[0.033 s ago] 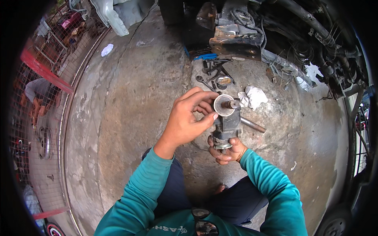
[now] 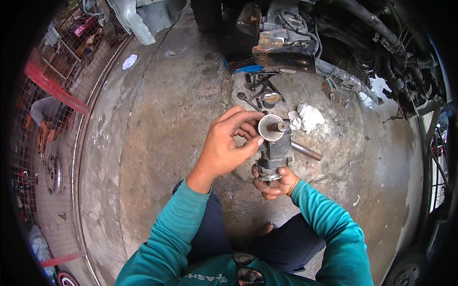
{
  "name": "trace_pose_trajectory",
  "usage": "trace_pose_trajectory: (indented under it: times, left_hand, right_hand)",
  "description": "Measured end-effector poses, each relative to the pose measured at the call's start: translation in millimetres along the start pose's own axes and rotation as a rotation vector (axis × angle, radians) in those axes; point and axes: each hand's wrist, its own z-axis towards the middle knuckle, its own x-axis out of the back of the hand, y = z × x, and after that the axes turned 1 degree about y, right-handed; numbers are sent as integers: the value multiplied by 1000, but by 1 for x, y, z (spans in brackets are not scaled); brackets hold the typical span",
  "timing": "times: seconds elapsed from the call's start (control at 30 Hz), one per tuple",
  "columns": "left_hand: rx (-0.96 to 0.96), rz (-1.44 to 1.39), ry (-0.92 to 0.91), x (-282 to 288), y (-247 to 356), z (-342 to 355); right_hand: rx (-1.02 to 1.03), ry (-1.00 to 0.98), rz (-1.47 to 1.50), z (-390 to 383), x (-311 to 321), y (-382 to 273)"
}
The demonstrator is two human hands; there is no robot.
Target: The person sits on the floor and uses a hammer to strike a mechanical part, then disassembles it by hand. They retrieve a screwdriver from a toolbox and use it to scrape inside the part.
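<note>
A dark metal vehicle part (image 2: 276, 151) with a blocky housing is held up over the floor in front of me. At its top, a pale round metal ring (image 2: 265, 134) surrounds a short shaft (image 2: 280, 126) with a worn, grooved end. My left hand (image 2: 223, 143) pinches the ring's left edge between thumb and index finger, the other fingers curled. Beneath, my right hand (image 2: 279, 183) wraps round the lower end of the part. Behind the housing, a steel rod (image 2: 307, 151) sticks out to the right; whether it joins the part is hidden.
Beyond my hands lie several dark hand tools (image 2: 262, 86), a small round tin (image 2: 271, 98) and a crumpled white rag (image 2: 309, 117). A vehicle's underside (image 2: 362, 43) fills the far right. At left runs a wire mesh fence (image 2: 57, 105), with another person (image 2: 45, 114) crouched behind it.
</note>
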Motion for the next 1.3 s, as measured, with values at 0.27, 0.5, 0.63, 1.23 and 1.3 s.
trace_pose_trajectory:
  times: [0.27,0.5,0.63,1.23,1.3]
  left_hand:
    - [-3,-89,19,0,-17,13]
    - [125,10,117,11,-52,19]
    - [149,15,160,11,-53,19]
    - [-68,360,78,9,-46,16]
    - [-86,342,65,12,-52,12]
  right_hand:
    - [19,43,-44,4,-4,-9]
    - [-10,233,33,14,-8,-6]
    - [15,232,55,19,-6,-4]
    - [-82,48,-24,20,-11,5]
    - [-102,50,-31,23,-6,5]
